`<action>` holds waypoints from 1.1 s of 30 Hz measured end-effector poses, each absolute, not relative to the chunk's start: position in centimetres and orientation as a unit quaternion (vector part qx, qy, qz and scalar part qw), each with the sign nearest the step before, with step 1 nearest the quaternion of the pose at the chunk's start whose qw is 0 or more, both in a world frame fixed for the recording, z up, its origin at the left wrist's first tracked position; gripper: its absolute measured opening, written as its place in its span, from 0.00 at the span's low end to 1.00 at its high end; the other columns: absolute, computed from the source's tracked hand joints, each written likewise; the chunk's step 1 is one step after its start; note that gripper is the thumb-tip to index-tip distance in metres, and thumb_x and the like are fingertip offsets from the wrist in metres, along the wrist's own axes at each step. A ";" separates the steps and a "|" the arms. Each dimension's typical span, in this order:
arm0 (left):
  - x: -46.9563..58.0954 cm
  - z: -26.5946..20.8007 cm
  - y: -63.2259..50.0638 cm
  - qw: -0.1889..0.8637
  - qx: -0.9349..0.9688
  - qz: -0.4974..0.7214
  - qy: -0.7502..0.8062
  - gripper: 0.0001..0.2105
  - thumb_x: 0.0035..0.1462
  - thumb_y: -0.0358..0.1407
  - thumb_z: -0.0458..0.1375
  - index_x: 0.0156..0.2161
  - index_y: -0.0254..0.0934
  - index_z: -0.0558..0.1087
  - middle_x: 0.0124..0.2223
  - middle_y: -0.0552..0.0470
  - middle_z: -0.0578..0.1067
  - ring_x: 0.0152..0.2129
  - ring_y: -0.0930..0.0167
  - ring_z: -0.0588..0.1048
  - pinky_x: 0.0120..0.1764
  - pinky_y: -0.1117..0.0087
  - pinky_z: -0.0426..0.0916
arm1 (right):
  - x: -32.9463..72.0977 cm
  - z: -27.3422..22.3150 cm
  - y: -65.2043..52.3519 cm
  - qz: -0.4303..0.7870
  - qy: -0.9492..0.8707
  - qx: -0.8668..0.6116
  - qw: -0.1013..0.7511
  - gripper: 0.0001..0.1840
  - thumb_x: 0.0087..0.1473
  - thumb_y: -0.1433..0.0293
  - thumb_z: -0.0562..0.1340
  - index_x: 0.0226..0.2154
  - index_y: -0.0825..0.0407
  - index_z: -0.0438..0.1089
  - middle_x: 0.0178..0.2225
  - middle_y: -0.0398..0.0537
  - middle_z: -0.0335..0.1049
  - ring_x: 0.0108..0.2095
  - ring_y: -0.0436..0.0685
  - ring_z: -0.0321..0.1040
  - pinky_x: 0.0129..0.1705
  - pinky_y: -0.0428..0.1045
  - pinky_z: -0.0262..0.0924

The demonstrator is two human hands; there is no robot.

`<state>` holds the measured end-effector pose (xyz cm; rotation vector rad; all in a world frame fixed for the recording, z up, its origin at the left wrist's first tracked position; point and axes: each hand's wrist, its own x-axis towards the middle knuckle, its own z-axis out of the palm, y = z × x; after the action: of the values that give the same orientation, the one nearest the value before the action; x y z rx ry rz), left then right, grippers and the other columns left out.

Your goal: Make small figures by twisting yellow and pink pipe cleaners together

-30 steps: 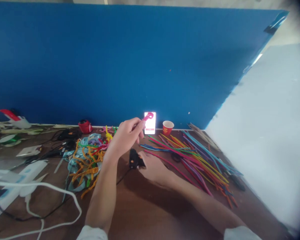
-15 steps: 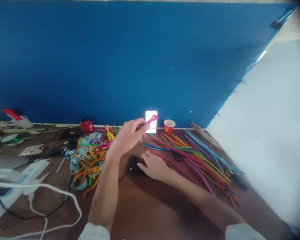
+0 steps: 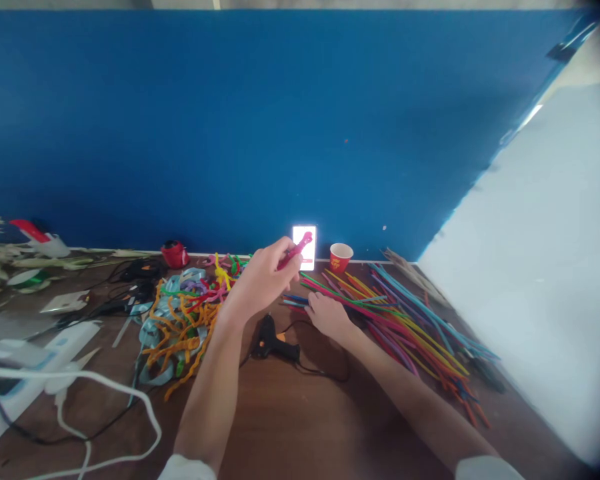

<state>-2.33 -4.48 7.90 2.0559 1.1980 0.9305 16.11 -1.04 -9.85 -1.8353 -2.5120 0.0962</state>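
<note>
Raised over the table, my left hand (image 3: pixel 267 273) is closed on a pink pipe cleaner (image 3: pixel 303 245) that is twisted into a short piece with a small loop at its tip. My right hand (image 3: pixel 330 317) lies at the left ends of a spread bundle of coloured pipe cleaners (image 3: pixel 405 317). Its fingers curl down onto them; the fingertips are partly hidden, so what they pinch does not show. A black glue gun (image 3: pixel 275 343) with an orange trigger rests just left of and nearer than my right hand, not touched.
A lit phone (image 3: pixel 307 261) leans against the blue partition (image 3: pixel 290 120), beside a red paper cup (image 3: pixel 341 257). Left of my left arm lies a heap of bent orange pipe cleaners (image 3: pixel 185 343) and ribbon. A white power strip (image 3: pixel 35 373) and looping cables fill the left side.
My right hand has moved from over the glue gun up and right onto the pipe cleaners, leaving the glue gun in sight. My left hand still holds the pink piece, now tilted more upright.
</note>
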 end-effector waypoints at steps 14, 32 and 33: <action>-2.0 7.7 -4.2 0.273 0.774 0.354 0.449 0.13 0.68 0.44 0.47 0.36 0.39 0.66 0.28 0.56 0.73 0.22 0.76 0.67 0.27 0.72 0.56 | 16.6 -9.4 -0.5 0.127 -0.840 -0.525 0.058 0.08 0.65 0.69 0.54 0.40 0.54 0.67 0.43 0.57 0.76 0.44 0.62 0.74 0.39 0.50 0.60; -1.8 7.6 -3.8 0.246 0.780 0.361 0.449 0.16 0.69 0.44 0.45 0.33 0.38 0.65 0.28 0.56 0.71 0.23 0.75 0.64 0.30 0.70 0.55 | 20.6 3.9 -6.4 0.187 -0.683 -0.442 0.550 0.12 0.61 0.60 0.62 0.37 0.52 0.73 0.21 0.39 0.68 0.20 0.48 0.62 0.24 0.45 0.57; -1.8 7.6 -3.9 0.245 0.782 0.358 0.448 0.16 0.69 0.45 0.45 0.33 0.38 0.65 0.28 0.55 0.72 0.23 0.75 0.64 0.30 0.70 0.55 | 20.4 3.8 -6.4 0.197 -0.681 -0.437 0.554 0.12 0.61 0.60 0.63 0.38 0.52 0.73 0.20 0.40 0.68 0.20 0.48 0.63 0.24 0.45 0.58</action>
<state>-1.77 -3.89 7.56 2.1349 1.2233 0.9763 20.37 -6.43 3.83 -1.0321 -1.6096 0.4659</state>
